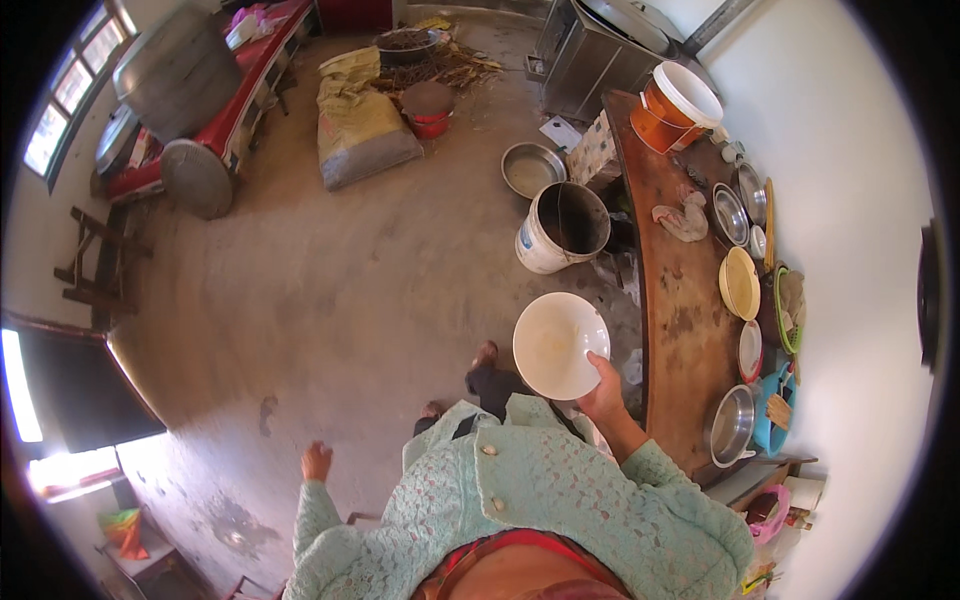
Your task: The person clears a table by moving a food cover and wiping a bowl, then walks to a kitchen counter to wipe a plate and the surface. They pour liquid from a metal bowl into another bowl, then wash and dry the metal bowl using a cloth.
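Note:
My right hand (603, 392) grips a white bowl (556, 345) by its near right rim, with the thumb over the edge. The bowl faces up, and only a faint yellowish patch shows at its bottom. Off to the left side of my body hangs my left hand (316, 461), small in view, its thumb apart from loosely bent fingers. Nothing shows in it. Just beyond the bowl stands a white bucket (545, 246) with a dark inside and a wire handle.
Along the right wall runs a wooden table (672, 340) bearing an orange bucket (672, 112), a yellow basin (739, 284) and a metal basin (731, 425). A metal basin (533, 170) rests on the floor. Farther off are a sack (362, 130), a red bucket (428, 110) and firewood (465, 66).

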A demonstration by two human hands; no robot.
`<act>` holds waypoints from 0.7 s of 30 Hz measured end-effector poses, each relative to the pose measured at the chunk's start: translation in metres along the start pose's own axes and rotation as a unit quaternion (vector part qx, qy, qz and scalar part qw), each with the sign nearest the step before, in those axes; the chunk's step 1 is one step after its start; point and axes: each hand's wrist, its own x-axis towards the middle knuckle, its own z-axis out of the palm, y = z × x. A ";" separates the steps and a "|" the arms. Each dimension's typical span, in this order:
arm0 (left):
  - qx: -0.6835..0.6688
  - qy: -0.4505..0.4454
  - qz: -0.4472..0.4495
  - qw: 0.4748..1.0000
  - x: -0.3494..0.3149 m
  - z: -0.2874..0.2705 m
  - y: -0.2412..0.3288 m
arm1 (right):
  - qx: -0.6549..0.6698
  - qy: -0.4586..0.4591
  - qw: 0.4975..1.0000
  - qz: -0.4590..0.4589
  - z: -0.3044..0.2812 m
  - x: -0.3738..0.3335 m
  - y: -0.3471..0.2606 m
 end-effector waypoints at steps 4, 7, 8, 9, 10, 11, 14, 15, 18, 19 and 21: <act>-0.205 0.059 0.005 0.977 0.130 -0.147 0.179 | 0.009 0.035 0.999 0.004 0.000 0.054 -0.022; -0.248 0.034 0.030 0.968 0.178 -0.177 0.245 | 0.021 0.025 0.999 0.009 0.009 0.114 -0.041; -0.239 0.034 0.044 0.969 0.188 -0.168 0.247 | 0.026 0.008 0.999 0.017 0.016 0.134 -0.050; -0.230 0.034 0.059 0.971 0.197 -0.162 0.249 | 0.031 -0.009 0.999 0.025 0.022 0.151 -0.059; -0.212 0.007 0.085 0.974 0.202 -0.160 0.252 | 0.041 -0.013 0.998 0.038 0.031 0.166 -0.068; -0.195 -0.024 0.112 0.974 0.206 -0.154 0.256 | 0.043 -0.027 0.998 0.035 0.034 0.183 -0.079; -0.192 -0.126 0.021 0.973 0.219 -0.162 0.302 | 0.046 -0.039 0.998 0.024 0.027 0.231 -0.095; -0.201 -0.155 -0.042 0.966 0.221 -0.166 0.316 | 0.040 -0.040 0.998 0.019 0.027 0.248 -0.099; -0.196 -0.159 -0.028 0.967 0.255 -0.148 0.304 | 0.029 -0.014 0.999 0.020 0.037 0.282 -0.113; -0.201 -0.161 -0.020 0.966 0.270 -0.142 0.302 | 0.025 0.000 0.999 0.021 0.042 0.293 -0.118; -0.229 -0.155 -0.009 0.961 0.313 -0.119 0.279 | 0.047 0.016 0.999 0.003 0.057 0.319 -0.125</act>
